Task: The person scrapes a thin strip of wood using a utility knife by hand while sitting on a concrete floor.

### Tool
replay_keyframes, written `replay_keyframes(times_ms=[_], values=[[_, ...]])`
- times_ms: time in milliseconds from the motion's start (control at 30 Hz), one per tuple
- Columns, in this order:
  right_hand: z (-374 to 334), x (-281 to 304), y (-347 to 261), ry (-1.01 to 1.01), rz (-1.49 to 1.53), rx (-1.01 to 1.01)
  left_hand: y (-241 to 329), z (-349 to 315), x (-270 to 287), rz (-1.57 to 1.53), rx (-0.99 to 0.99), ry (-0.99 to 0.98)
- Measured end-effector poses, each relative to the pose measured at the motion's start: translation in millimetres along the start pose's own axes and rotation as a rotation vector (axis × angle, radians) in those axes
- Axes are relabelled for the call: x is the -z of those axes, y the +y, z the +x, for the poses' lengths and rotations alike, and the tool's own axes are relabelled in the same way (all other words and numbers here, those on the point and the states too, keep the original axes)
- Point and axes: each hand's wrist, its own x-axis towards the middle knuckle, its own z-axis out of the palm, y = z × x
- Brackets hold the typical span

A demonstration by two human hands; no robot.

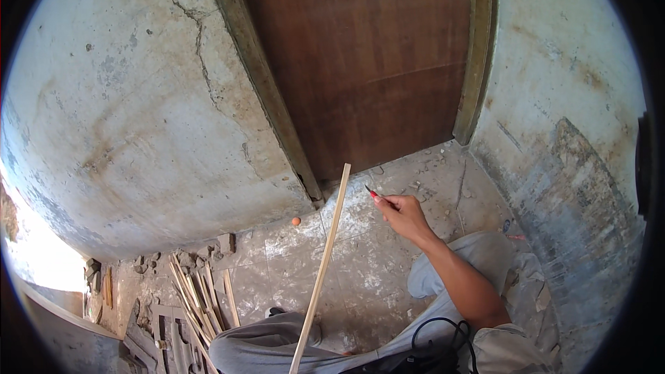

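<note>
Head cam: right hand (404, 216) has its fingers pinching a small red tool (374, 194) with a thin dark tip, poking out far-left of them. The long, pale, straight wooden strip (323, 263) slants near-to-far, left of those fingers, apart from them. Can't tell about the left hand's fingers.

No legible text, labels, numbers or signs.
</note>
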Motion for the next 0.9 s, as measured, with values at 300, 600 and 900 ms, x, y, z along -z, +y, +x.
replay_keyframes(times_ms=[300,600,900], values=[[-24.7,-10.8,-20.8,-0.079,0.44,-0.053,70.1,92.6,-60.0,-0.065,-0.241,-0.095],[-35.6,-17.5,-27.7,-0.132,0.667,-0.081,114.1,163.5,-98.9,-0.12,-0.112,-0.441],[-34.7,-26.9,-12.3,-0.119,0.629,-0.217,107.6,185.7,-104.8,0.005,-0.051,-0.519]])
